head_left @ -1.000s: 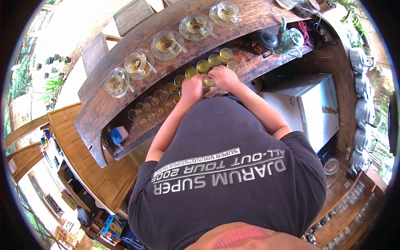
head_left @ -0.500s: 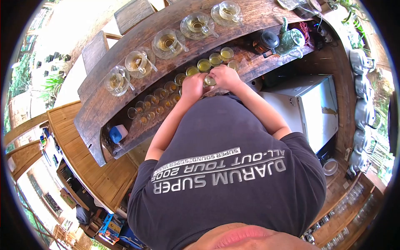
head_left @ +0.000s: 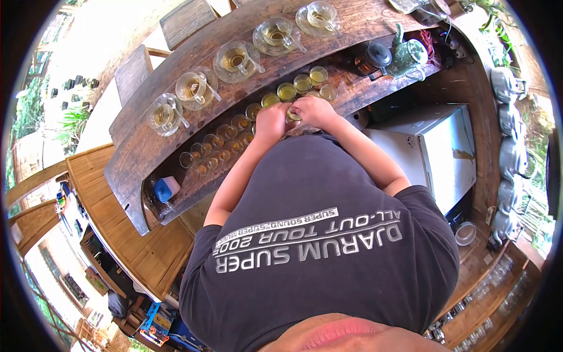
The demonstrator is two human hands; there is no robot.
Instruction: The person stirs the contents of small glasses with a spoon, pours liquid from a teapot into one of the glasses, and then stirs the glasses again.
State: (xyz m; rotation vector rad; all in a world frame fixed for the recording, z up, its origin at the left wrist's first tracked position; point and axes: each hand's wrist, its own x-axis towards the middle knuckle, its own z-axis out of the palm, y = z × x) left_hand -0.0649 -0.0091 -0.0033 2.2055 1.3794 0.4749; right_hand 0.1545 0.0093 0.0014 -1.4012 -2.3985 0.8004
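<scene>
Both of my hands meet at a small glass (head_left: 294,114) of pale yellow liquid near the front edge of the lower shelf. My left hand (head_left: 271,121) is closed at the glass's left side, its fingertips partly hidden. From the right, my right hand (head_left: 315,110) curls its fingers over the same glass. Just beyond them stand more small glasses of yellow-green liquid, one of them a filled glass (head_left: 286,91). Another small glass (head_left: 328,91) sits to the right of my right hand. Rows of glasses with amber liquid (head_left: 225,132) extend to the left.
Several glass cups on saucers, among them a cup (head_left: 236,57) with a spoon, line the upper wooden counter (head_left: 138,144). A dark-lidded glass pot (head_left: 378,57) and a green kettle (head_left: 410,57) stand right. A blue-and-white container (head_left: 166,189) sits at the left end.
My right hand has shifted slightly left, and the glass between my hands has moved a little with it. My left hand looks nearly still.
</scene>
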